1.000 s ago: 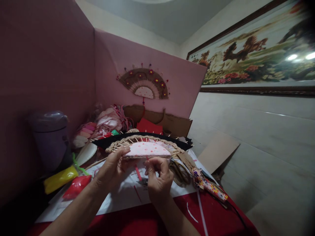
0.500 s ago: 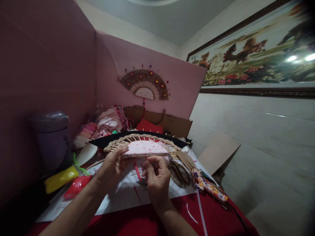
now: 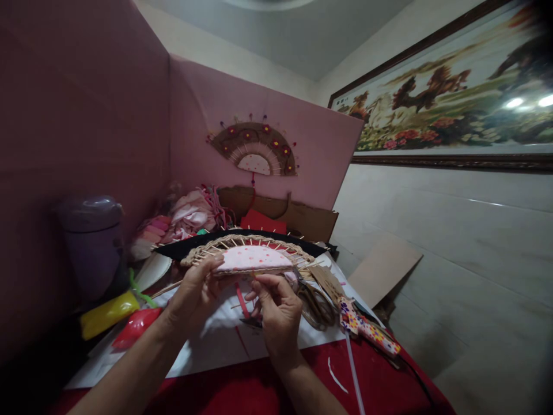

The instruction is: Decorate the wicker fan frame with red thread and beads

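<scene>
My left hand (image 3: 199, 288) is closed on the left end of a handmade fan (image 3: 254, 258), thumb on top and fingers underneath. The fan has a pale pink half-round centre with red spots, a woven twine band, thin sticks and a black outer border. Just below the centre's straight edge, my right hand (image 3: 276, 305) pinches a thin red cord (image 3: 253, 275) between thumb and fingertips. A loop of red ribbon (image 3: 242, 301) hangs under the fan, left of my right hand. Whether it joins the cord is hidden by the fingers.
Large scissors (image 3: 318, 305) lie right of my right hand, beside a flower-patterned glue gun (image 3: 367, 328). Red (image 3: 137, 328) and yellow (image 3: 109, 314) packets lie at left, near a purple lidded container (image 3: 93, 248). A finished fan (image 3: 259, 148) hangs on the pink board behind.
The fan has shifted slightly left and its spotted centre tilts a little more. My right hand has turned slightly, still pinching at the fan's lower edge. My left hand keeps its hold.
</scene>
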Demonstrator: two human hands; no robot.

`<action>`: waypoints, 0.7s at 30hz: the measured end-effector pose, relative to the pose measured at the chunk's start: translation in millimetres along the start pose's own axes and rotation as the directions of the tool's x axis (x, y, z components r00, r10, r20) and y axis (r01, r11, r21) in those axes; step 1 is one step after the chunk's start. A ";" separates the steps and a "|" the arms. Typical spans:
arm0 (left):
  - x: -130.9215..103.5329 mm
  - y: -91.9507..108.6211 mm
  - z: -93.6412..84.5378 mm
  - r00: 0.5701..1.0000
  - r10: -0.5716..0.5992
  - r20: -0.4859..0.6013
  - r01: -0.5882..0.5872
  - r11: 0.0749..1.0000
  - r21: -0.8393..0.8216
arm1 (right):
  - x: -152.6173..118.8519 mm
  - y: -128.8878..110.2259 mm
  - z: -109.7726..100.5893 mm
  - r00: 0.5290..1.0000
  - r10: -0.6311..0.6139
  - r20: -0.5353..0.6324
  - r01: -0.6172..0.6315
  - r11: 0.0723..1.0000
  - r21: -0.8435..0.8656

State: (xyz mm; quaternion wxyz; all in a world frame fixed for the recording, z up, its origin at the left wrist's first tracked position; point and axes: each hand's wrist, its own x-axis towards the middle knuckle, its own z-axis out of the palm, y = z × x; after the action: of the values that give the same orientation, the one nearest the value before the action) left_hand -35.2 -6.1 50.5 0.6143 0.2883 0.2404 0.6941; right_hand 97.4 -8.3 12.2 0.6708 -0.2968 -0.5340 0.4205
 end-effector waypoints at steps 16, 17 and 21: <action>1.2 -0.6 -0.7 0.999 -0.041 0.028 0.042 0.997 -0.057 | 4.2 7.4 -2.7 0.996 -0.091 0.020 0.093 0.991 -0.101; 1.2 -1.1 -0.4 0.999 -0.044 0.027 0.046 0.998 -0.048 | 5.1 7.2 -3.2 0.994 -0.109 0.008 0.109 0.988 -0.108; 0.4 -2.1 0.0 0.998 -0.060 0.022 0.061 0.998 -0.027 | 6.5 6.5 -4.4 0.986 -0.163 0.026 0.165 0.981 -0.106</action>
State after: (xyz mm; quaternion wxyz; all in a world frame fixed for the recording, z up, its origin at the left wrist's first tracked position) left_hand -33.7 -5.4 49.1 0.6413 0.2798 0.2330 0.6754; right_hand 100.6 0.7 8.6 0.6815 -0.2841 -0.5843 0.3368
